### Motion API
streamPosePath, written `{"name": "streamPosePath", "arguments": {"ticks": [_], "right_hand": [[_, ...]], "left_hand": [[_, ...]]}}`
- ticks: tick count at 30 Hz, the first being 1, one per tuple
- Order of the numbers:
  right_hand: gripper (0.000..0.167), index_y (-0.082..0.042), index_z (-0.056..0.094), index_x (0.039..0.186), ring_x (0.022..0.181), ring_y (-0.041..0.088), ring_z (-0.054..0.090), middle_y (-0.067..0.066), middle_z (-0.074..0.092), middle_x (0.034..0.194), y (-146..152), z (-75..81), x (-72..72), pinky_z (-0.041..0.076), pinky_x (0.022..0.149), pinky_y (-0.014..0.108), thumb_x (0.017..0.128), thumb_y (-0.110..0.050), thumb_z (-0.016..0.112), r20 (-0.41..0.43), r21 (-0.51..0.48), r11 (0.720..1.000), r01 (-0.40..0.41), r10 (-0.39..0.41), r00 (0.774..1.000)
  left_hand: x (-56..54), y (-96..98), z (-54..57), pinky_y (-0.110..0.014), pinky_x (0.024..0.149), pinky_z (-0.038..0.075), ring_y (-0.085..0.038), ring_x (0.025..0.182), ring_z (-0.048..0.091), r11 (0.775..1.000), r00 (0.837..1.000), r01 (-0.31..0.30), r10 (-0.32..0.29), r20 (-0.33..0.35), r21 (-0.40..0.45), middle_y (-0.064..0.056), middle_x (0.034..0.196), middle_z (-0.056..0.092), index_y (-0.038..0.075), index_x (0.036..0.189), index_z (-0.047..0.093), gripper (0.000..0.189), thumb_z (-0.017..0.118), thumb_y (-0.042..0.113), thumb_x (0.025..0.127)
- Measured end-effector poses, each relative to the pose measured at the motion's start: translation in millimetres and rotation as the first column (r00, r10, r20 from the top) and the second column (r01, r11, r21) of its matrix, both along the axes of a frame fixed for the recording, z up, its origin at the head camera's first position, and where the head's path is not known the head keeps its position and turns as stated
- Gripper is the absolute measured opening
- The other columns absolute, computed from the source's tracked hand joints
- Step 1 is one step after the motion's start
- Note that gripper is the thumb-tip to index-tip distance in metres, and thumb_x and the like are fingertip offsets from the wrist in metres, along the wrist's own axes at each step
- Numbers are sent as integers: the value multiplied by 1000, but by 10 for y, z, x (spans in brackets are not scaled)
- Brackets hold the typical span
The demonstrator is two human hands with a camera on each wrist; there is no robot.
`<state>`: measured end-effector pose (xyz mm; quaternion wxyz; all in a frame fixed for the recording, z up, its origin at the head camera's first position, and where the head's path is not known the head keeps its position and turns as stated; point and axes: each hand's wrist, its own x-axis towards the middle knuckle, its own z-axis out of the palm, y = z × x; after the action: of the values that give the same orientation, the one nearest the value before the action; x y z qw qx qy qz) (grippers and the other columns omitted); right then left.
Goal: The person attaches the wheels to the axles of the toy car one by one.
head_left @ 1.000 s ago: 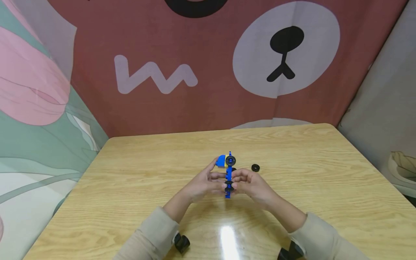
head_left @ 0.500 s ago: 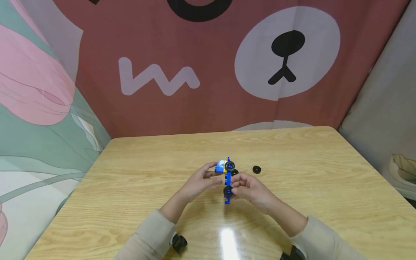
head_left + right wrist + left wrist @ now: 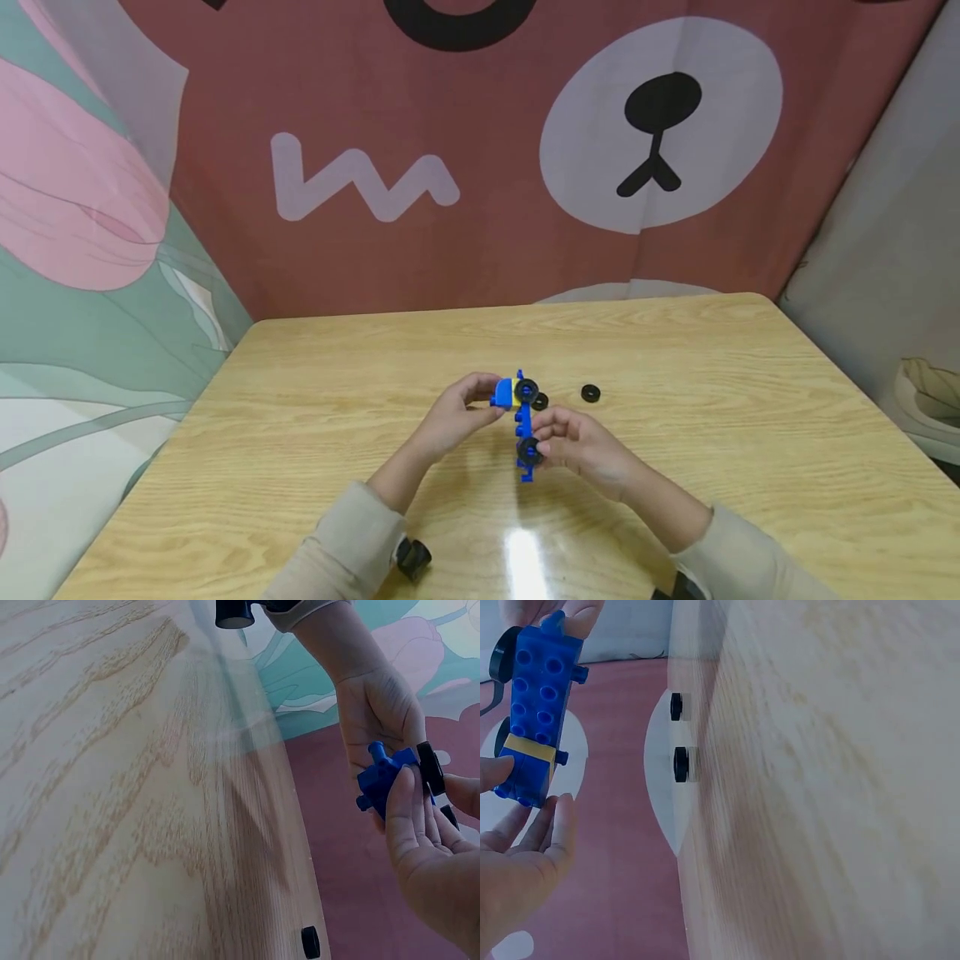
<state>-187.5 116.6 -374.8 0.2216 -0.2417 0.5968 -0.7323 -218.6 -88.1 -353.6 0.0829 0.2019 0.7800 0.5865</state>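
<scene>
A blue toy car [image 3: 547, 682] of studded bricks, with a yellow layer under its cab, is held up over the table on its side. Two black wheels sit on one side, the rear wheel [image 3: 529, 451] and the front wheel [image 3: 527, 391]; bare blue axle pegs show on the other. My left hand [image 3: 447, 422] pinches the cab [image 3: 503, 393] between thumb and fingers. My right hand [image 3: 583, 447] grips the rear end, its fingers under the body and thumb at the rear wheel, as the right wrist view also shows.
Two loose black wheels lie on the wooden table [image 3: 337, 383] beyond my hands: one wheel [image 3: 591, 392] to the right, another wheel [image 3: 539, 402] just behind the car. A printed cloth [image 3: 375, 267] hangs at the table's far edge.
My left hand has moved its thumb from the rear wheel up to the cab. My right hand keeps its hold at the rear, and the car has shifted slightly lower in the head view.
</scene>
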Motion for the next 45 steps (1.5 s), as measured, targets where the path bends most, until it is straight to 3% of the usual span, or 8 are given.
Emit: {"name": "streamPosePath", "arguments": {"ticks": [4, 8, 12, 22, 30, 36, 40, 45], "right_hand": [[19, 5, 42, 102, 82, 14, 53, 8, 49, 93, 19, -1, -8, 47, 75, 32, 85, -1, 48, 4, -40, 999, -21, 21, 1000], [17, 3, 44, 102, 83, 14, 54, 7, 50, 93, 45, -7, -11, 46, 75, 32, 85, 1, 46, 8, -57, 998, -36, 36, 999], [17, 3, 44, 102, 84, 16, 55, 8, 52, 93, 63, -18, -12, 46, 75, 32, 85, 1, 45, 10, -74, 996, -55, 56, 998], [20, 5, 44, 106, 85, 15, 55, 8, 55, 97, 87, -57, -27, 46, 75, 30, 86, 1, 43, 48, -89, 994, -59, 64, 997], [27, 5, 40, 110, 79, 15, 55, 7, 54, 93, 81, -26, -21, 46, 75, 31, 85, -1, 47, 98, -57, 998, 13, -7, 995], [34, 9, 36, 113, 78, 15, 55, 7, 52, 90, 67, -21, -21, 46, 75, 35, 84, -1, 49, 67, -12, 1000, 26, -25, 997], [42, 11, 32, 117, 78, 16, 56, 8, 52, 90, 68, -15, -19, 46, 77, 37, 84, -6, 53, 65, 20, 999, 34, -35, 997], [49, 13, 30, 118, 79, 17, 55, 9, 52, 92, 59, -8, -6, 42, 80, 44, 83, -8, 55, 67, 58, 997, 52, -56, 996]], "left_hand": [[20, 22, 42, -31, 81, 43, -27, 102, 47, 1000, 999, 8, -8, -32, 1, -14, 108, 53, -4, 112, 49, 33, 57, 4, 81], [-74, 15, -101, -28, 79, 44, -24, 101, 49, 1000, 999, 22, -23, -44, -12, -10, 107, 53, 0, 112, 50, 33, 59, 10, 81], [-80, 13, -123, -28, 78, 45, -26, 101, 49, 999, 999, 29, -29, -26, -20, -11, 109, 53, 1, 113, 49, 35, 59, 10, 81], [85, 51, 103, -30, 79, 45, -34, 98, 50, 1000, 1000, 25, -25, 8, 16, -22, 109, 50, -10, 110, 46, 31, 55, -2, 81], [75, 69, 117, -32, 82, 44, -33, 97, 51, 999, 999, -35, 35, -3, -27, -20, 107, 52, -8, 109, 48, 30, 57, 1, 81], [81, 57, 125, -32, 80, 45, -33, 97, 52, 999, 999, -37, 37, -7, -27, -21, 107, 52, -8, 108, 47, 29, 55, 3, 83], [68, 49, 103, -30, 78, 46, -29, 93, 54, 999, 999, -45, 44, -23, -30, -18, 102, 54, -9, 104, 47, 27, 56, 3, 82], [-28, 18, -64, -31, 77, 46, -25, 91, 54, 998, 998, -60, 59, -35, -36, -14, 99, 56, -6, 103, 50, 28, 59, 9, 81]]}}
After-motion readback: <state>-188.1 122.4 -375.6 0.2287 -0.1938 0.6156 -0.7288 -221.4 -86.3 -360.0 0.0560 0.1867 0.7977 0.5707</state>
